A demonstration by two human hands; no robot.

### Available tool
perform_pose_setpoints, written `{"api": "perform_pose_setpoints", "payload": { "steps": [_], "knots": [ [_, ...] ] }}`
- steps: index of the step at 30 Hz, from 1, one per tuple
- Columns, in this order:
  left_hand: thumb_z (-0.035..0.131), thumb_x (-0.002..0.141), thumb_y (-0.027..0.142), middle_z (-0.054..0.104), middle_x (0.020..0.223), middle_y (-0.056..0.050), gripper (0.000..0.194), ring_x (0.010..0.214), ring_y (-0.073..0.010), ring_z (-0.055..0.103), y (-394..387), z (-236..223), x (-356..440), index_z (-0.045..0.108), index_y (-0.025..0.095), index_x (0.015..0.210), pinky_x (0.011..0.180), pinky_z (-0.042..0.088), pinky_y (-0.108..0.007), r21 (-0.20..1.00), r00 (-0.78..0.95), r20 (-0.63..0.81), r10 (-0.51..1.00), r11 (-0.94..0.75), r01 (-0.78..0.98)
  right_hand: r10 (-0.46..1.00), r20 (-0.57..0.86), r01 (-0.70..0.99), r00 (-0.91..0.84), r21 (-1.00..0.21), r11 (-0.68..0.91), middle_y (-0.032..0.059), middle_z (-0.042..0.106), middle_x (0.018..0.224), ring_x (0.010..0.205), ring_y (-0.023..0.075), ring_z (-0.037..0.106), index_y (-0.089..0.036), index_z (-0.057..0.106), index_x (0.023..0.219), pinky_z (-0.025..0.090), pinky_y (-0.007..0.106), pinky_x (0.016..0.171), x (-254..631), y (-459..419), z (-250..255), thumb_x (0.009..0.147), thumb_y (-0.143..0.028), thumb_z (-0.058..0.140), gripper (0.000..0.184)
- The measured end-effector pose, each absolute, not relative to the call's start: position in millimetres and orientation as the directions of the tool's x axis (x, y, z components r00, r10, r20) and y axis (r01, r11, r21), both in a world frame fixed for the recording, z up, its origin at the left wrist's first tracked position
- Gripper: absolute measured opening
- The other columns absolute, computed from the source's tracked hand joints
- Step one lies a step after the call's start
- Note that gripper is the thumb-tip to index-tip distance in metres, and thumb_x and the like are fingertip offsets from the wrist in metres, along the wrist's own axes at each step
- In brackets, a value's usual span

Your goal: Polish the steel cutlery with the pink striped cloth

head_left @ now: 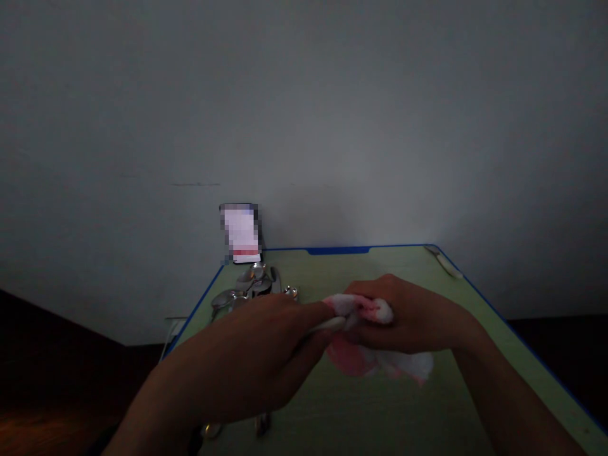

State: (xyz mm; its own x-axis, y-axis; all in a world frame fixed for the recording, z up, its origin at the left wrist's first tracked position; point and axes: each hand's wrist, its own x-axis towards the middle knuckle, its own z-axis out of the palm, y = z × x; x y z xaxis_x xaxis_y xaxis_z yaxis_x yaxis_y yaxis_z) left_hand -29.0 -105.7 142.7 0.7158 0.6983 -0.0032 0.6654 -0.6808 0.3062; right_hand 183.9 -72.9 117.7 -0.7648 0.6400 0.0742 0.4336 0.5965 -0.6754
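Observation:
Near the middle of the table, my left hand is closed on a slim utensil with a white handle. The far part of the utensil is hidden in cloth and fingers, so I cannot tell its kind. My right hand is closed around a pink and white cloth, which is bunched about the utensil. Part of the cloth hangs below my right hand, and its upper fold touches the fingers of my left hand.
Metal spoons lie piled at the left, partly behind my left hand. A phone leans against the wall at the back left. A white-handled utensil lies at the right edge of the blue-rimmed table.

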Motion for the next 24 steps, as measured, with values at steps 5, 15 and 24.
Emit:
{"api": "perform_pose_setpoints", "payload": {
  "steps": [5,15,24],
  "knots": [
    [0.029,0.092,0.036,0.064,0.075,-0.003,0.034,0.068,-0.016,0.06,-105.3,142.2,-28.4,0.055,0.022,0.11,0.066,0.044,-0.026,0.302,0.717,-0.003,0.697,-0.683,0.666,0.64,0.11,0.425,-0.761,-0.66,0.619,-0.0036,0.054,0.069,0.06,0.0073,0.049,-0.016,0.052,0.077,0.034,0.018,0.054,183.8,-73.2,119.8,0.079,-0.03,0.054,0.014],
    [0.03,0.092,0.036,0.064,0.082,-0.002,0.032,0.073,-0.0164,0.059,-106.2,141.1,-30.2,0.049,0.028,0.118,0.066,0.044,-0.027,0.265,0.706,-0.013,0.708,-0.679,0.685,0.604,0.147,0.38,-0.783,-0.657,0.652,-0.0053,0.048,0.063,0.056,0.0049,0.042,-0.016,0.046,0.072,0.03,0.017,0.051,183.7,-71.5,118.0,0.084,-0.025,0.049,0.015],
    [0.029,0.092,0.036,0.064,0.079,-0.003,0.033,0.071,-0.016,0.059,-105.9,141.7,-30.1,0.053,0.025,0.113,0.066,0.045,-0.027,0.255,0.705,-0.007,0.709,-0.68,0.687,0.578,0.145,0.355,-0.803,-0.662,0.66,-0.0049,0.046,0.064,0.055,0.0046,0.04,-0.016,0.045,0.074,0.029,0.016,0.051,184.7,-70.7,118.7,0.088,-0.025,0.042,0.018]
  ]
}}
